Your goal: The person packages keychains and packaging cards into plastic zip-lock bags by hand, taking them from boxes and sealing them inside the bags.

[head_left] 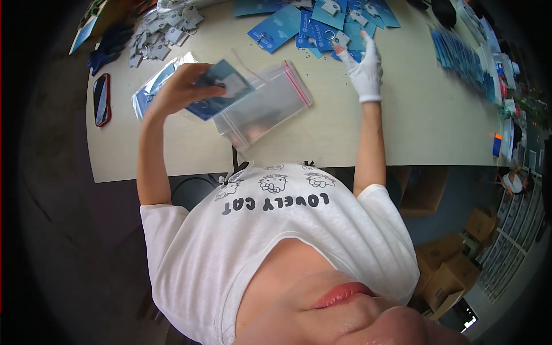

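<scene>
My bare left hand (183, 87) is raised over the table's left part and grips a dark blue card (223, 86) with a pale tag on it. The card's end lies at the mouth of a clear zip bag with a red strip (270, 103), which fans out to the right on the table. My right hand (365, 70), in a white glove, reaches far forward. Its fingertips rest on the edge of a heap of blue cards with grey tags (322, 26). I see nothing gripped in it.
On the pale table (425, 121), a phone in a red case (102, 99) lies at the left edge, with a pile of grey tags (161, 31) behind it. More clear bags (150, 86) lie under my left wrist. A row of blue cards (460, 54) runs along the right. Cardboard boxes (454, 264) stand on the floor.
</scene>
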The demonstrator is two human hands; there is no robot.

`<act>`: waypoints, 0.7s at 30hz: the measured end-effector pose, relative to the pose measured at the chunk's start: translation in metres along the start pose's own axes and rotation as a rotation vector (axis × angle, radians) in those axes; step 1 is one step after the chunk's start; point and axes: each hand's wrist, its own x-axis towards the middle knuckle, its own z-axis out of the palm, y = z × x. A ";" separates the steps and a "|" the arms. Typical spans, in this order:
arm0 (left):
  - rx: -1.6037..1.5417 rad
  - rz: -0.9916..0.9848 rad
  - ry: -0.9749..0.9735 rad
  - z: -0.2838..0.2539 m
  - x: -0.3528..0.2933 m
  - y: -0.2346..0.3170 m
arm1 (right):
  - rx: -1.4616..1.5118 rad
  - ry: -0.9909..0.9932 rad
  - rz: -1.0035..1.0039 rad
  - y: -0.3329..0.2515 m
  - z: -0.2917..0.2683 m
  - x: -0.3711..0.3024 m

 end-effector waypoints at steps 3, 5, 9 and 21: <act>0.420 -0.092 0.079 -0.037 -0.005 0.000 | -0.412 -0.010 0.117 0.059 0.006 0.044; 0.750 -0.058 0.242 -0.052 -0.007 -0.057 | -0.394 -0.121 0.196 0.062 0.011 0.056; 0.971 0.217 0.585 0.023 0.007 -0.020 | -0.250 -0.274 0.349 0.068 0.001 0.056; 0.629 0.359 0.253 0.115 0.034 -0.024 | 0.623 0.108 0.303 0.023 -0.038 -0.024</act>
